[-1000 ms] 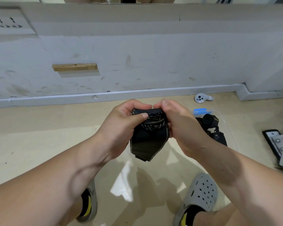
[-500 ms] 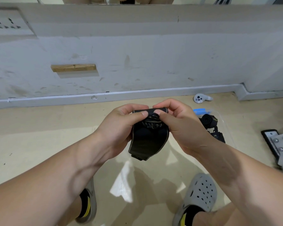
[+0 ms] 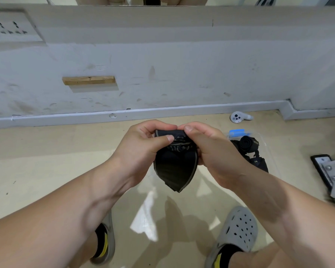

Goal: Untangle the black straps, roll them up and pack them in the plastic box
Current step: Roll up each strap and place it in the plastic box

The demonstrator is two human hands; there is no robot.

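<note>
I hold a black strap (image 3: pixel 175 169) in front of me above the floor, its top partly rolled and its loose end hanging down in a loop. My left hand (image 3: pixel 141 149) pinches the roll from the left with thumb on top. My right hand (image 3: pixel 213 151) grips it from the right, fingertips on the roll's top edge. To the right on the floor stands the clear plastic box (image 3: pixel 267 149) with a blue clip, and rolled black straps (image 3: pixel 249 145) lie inside it, partly hidden by my right hand.
A white controller (image 3: pixel 238 117) lies by the wall's baseboard at the back right. A black-and-metal plate with bolts (image 3: pixel 331 171) sits at the right edge. My feet in grey clogs (image 3: pixel 236 231) stand below on the beige floor. A grey wall runs across the back.
The fingers of both hands have shifted on the roll's top, turning it a little. The hanging loop of strap has shortened slightly. The hands stay in the same place.
</note>
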